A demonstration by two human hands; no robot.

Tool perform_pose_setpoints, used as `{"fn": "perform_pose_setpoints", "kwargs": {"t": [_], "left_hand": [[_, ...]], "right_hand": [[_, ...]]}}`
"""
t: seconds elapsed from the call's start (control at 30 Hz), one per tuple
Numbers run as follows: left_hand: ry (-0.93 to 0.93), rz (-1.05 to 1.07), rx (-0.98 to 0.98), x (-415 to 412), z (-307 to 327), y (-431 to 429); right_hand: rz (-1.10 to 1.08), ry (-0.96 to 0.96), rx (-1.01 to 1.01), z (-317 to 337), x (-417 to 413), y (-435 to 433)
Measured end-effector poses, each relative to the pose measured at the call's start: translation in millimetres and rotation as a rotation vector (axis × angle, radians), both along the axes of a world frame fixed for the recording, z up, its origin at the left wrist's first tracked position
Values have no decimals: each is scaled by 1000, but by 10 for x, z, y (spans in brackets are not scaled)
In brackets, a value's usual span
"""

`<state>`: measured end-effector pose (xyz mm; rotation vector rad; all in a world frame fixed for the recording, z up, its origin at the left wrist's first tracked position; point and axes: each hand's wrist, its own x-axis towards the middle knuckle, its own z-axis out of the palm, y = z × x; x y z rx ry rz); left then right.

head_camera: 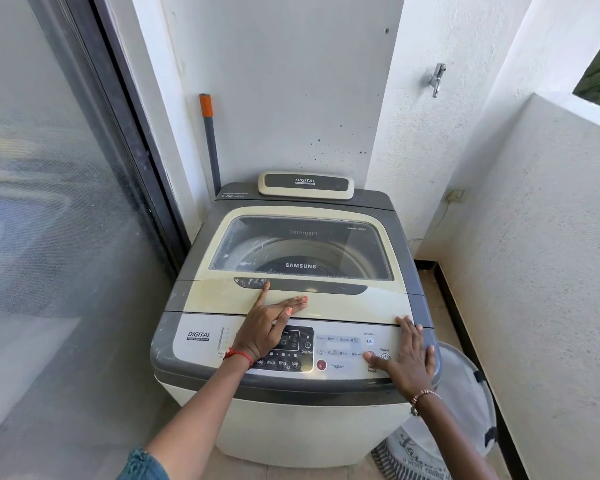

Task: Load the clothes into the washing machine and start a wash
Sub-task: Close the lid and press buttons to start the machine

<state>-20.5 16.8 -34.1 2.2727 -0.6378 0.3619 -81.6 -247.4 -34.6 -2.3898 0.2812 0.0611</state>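
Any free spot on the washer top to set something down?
Free: glass lid window, between handle recess and rear display pod; cream lid strip between left hand and right hand. Crowded: control panel, under both hands.

Top-loading washing machine [291, 427], cream body with grey trim, stands upright just right of the sliding glass door [49, 202]. Lid [326, 303] shut flat; drum visible through its glass window [302, 251]. Control panel [340, 348] along the front edge. White mesh laundry basket [465, 393] stands upright just beside the machine, on the side away from the door
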Motion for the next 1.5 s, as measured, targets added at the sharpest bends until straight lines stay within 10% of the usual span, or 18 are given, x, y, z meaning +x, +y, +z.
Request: {"fn": "perform_pose_setpoints", "kwargs": {"t": [0.53, 1.5], "left_hand": [[-14, 20, 184, 18, 12, -45], [236, 561, 332, 771, 147, 397]], "right_hand": [[-3, 232, -136, 231, 157, 105], [161, 26, -390, 283, 1309, 281]]}}
